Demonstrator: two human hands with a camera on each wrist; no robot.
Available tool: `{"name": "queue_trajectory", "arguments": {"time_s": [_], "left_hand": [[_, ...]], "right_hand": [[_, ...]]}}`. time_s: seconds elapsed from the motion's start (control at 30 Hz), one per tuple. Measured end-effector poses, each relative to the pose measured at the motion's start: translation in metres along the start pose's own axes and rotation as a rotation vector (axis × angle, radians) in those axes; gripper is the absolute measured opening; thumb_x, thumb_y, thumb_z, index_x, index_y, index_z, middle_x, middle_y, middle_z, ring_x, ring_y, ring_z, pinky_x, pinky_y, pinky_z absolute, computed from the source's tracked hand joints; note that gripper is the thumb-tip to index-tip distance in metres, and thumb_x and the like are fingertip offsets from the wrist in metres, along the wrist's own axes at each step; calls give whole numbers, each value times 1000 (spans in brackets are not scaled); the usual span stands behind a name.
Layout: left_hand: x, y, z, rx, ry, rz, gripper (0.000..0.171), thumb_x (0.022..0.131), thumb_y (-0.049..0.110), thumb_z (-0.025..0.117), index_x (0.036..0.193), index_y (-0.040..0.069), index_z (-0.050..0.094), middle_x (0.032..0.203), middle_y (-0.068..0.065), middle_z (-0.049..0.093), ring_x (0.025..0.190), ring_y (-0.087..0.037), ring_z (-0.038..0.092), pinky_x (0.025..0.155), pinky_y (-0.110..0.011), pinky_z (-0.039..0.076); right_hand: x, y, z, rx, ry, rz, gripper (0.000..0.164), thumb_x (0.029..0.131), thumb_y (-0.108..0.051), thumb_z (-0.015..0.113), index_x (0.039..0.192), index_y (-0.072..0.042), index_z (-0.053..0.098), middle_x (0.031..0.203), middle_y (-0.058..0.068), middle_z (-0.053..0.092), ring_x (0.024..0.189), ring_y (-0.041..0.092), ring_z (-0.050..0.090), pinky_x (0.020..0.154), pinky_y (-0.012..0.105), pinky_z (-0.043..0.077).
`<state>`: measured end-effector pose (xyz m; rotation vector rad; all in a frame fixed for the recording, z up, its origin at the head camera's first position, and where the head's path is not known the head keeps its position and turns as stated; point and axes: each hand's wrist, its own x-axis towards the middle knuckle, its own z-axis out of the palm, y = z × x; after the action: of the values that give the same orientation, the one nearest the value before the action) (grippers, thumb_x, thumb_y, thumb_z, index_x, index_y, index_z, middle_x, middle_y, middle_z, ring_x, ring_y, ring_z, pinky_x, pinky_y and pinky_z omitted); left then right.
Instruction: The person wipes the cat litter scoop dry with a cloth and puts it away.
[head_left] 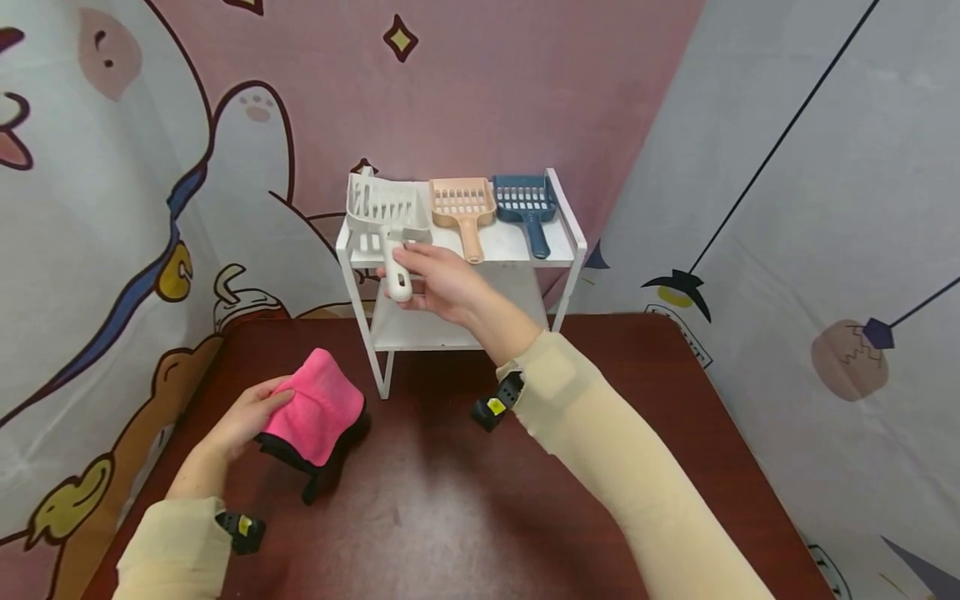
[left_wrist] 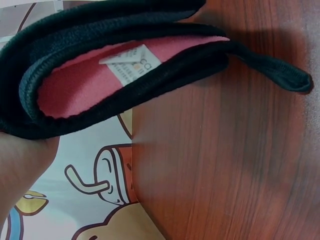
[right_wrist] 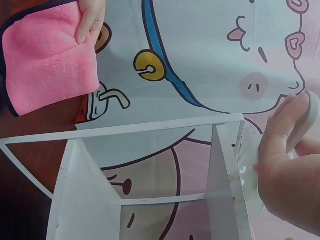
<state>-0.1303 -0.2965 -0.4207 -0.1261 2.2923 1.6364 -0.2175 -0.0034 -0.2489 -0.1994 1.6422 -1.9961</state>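
My right hand (head_left: pixel 444 282) grips the handle of a white slotted litter scoop (head_left: pixel 397 262), whose head overlaps the left end of the rack's top shelf in the head view. In the right wrist view the fingers (right_wrist: pixel 280 130) curl round that pale handle. Lower left, my left hand (head_left: pixel 243 417) pinches a folded cloth (head_left: pixel 318 408), pink on one face with a black edge, above the table. The left wrist view shows the cloth's dark folds, a white label (left_wrist: pixel 132 65) inside and a black hanging loop (left_wrist: pixel 280 72).
A white two-tier rack (head_left: pixel 431 337) stands at the back of the dark red wooden table (head_left: pixel 480 500). On its top shelf lie a peach scoop (head_left: pixel 463 208) and a dark blue scoop (head_left: pixel 531 212). Cartoon-printed curtains (head_left: pixel 517 83) hang behind and on both sides.
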Motion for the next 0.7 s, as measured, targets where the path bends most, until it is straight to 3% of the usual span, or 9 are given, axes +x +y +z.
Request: {"name": "queue_trajectory", "arguments": {"time_s": [0.5,0.7], "left_hand": [[2,-1,0,5,-13,-18,54,100,31,40,142,-2,30,77,9,60,66,-9,62,63,-28,53],[3,-2,1,10,-13,-12,53,100,30,40,142,-2,30,76,9,61,65,-9,62,63,-28,53]], "right_hand": [[1,-8,0,-72,75,-22,43,100,-20,44,139,-4,38,130,21,54,82,20,58,60,24,50],[5,-7,3,-53,92,-18,42,100,-20,43,139,-4,39,129,20,56,85,19,58,63,26,50]]}}
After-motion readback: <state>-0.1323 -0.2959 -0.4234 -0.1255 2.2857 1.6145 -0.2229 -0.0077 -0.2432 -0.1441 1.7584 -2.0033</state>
